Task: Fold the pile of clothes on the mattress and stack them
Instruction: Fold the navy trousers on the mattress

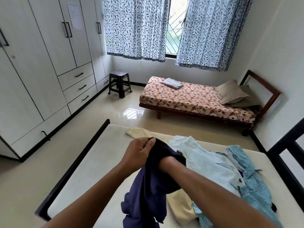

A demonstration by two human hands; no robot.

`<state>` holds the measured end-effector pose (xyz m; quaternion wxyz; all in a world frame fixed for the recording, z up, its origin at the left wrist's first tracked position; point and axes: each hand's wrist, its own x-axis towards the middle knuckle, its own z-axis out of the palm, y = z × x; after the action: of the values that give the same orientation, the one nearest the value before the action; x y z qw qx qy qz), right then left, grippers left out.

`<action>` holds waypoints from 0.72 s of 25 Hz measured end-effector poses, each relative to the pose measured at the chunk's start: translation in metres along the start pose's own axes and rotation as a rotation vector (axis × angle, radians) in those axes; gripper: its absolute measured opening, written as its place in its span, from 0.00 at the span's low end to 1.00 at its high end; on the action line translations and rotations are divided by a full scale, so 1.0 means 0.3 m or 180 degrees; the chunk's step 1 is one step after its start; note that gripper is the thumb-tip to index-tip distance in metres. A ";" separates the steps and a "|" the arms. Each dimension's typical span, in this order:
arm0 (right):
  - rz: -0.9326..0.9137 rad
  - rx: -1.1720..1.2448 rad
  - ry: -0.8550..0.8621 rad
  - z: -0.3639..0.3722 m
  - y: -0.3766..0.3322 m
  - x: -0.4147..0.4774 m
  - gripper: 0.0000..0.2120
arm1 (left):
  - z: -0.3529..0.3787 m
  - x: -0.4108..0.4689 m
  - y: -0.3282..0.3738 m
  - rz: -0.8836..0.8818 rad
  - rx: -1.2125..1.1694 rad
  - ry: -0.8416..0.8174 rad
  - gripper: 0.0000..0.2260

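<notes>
Wardrobe: white wall of wardrobe doors and drawers with black bar handles (41,71), along the left of the room; a paper sheet was stuck to one door.
Curtains: blue-and-white leaf-print curtains (136,27), parted over a grilled window.
Mattress: bare cream mattress on a black frame (92,170), directly below the camera.
Second bed: low wooden bed with a red floral sheet (189,97), under the window.
Clothes pile: unfolded heap on the right half of the mattress; pale blue shirt (209,162) on top, teal zigzag-print garment (251,178) to its right, cream garment (181,209) at the near side.
Garment in hand: dark navy cloth garment (148,186), held up above the mattress, its lower part hanging loose.
Pillows: two beige pillows (230,93), at the head of the second bed.
Stool: dark plastic stool (120,83), on the floor beside the wardrobe.
Cream piece: flat cream cloth piece (139,131), at the mattress's far edge, apart from the pile.
Grey cloth: folded grey cloth (172,83), on the floral sheet.
Left hand (139,153): pinched the navy garment's top edge between thumb and fingers.
Right hand (166,161): pushed inside the navy garment; fingers hidden, grip could not be told.
</notes>
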<state>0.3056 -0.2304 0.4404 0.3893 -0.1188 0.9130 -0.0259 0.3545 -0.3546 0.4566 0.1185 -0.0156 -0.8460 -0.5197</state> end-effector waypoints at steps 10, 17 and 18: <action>0.0175 0.0254 0.0447 -0.063 0.048 -0.109 0.19 | -0.033 -0.022 -0.005 -0.0245 -0.0440 0.0273 0.23; -0.0469 -0.0392 0.0178 -0.112 0.066 -0.160 0.12 | 0.021 -0.019 0.006 -0.0606 -0.0873 0.0965 0.20; -0.0635 -0.0251 0.0129 -0.141 0.056 -0.185 0.10 | 0.020 -0.011 0.008 -0.0655 -0.0890 0.0995 0.20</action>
<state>0.3090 -0.2030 0.5067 0.3613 -0.2239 0.9046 -0.0309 0.3570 -0.3479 0.4554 0.1912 0.1351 -0.7342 -0.6373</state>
